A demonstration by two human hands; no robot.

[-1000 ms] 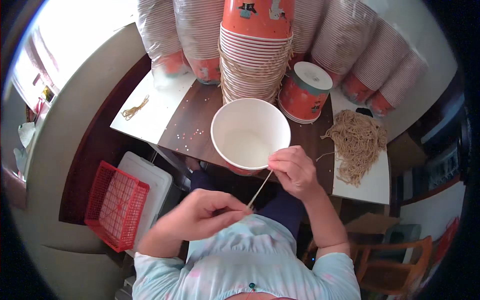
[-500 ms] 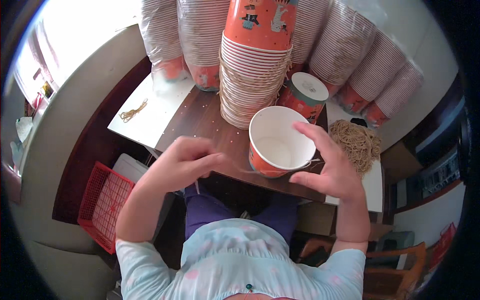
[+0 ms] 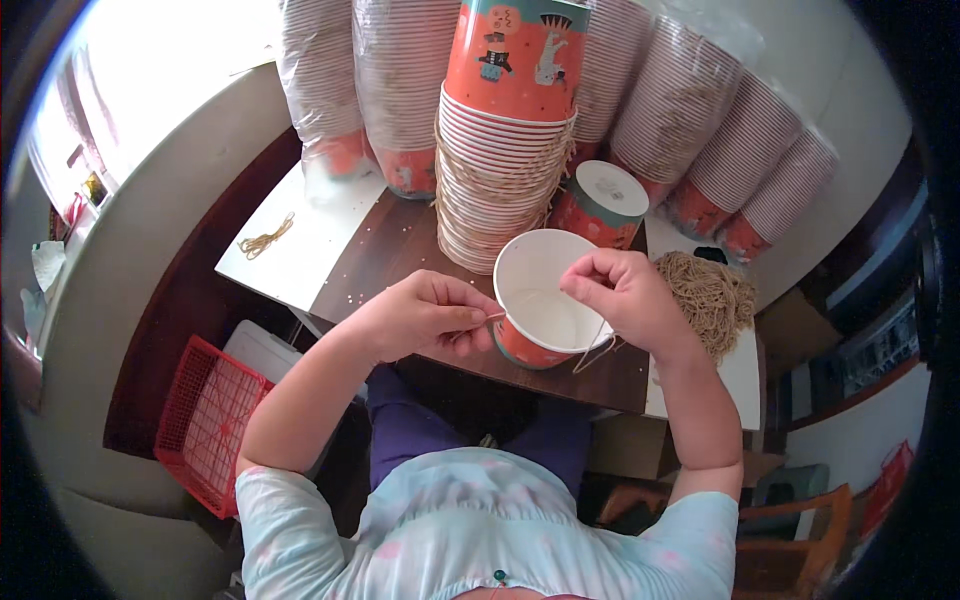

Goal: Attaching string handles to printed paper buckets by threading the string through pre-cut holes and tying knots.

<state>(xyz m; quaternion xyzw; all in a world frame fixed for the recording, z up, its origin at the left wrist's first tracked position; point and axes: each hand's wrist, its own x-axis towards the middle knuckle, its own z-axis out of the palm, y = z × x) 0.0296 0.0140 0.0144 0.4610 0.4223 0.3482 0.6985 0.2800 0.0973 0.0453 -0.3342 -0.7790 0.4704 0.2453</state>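
In front of me a paper bucket [image 3: 535, 275], white inside and orange outside, stands on the brown tabletop [image 3: 400, 240] with its mouth tilted toward me. My left hand [image 3: 440, 315] pinches an end of thin twine [image 3: 497, 316] against the bucket's left side, just below the rim. Over the right part of the mouth is my right hand [image 3: 620, 295], thumb and forefinger pressed together; whatever is between them is too small to make out. A loop of twine [image 3: 594, 352] hangs from the bucket's right rim, under my right hand.
Behind the bucket rises a tall stack of nested buckets [image 3: 505, 170] with twine handles. An upturned bucket [image 3: 600, 205] stands beside it. Plastic-wrapped stacks [image 3: 670, 100] line the back. A twine pile [image 3: 705, 300] lies right, a small bundle [image 3: 267, 237] left. A red crate [image 3: 210, 425] sits lower left.
My left hand has moved right, bringing the twine end to the bucket's left side. My right hand, open before, has closed to a pinch over the mouth.
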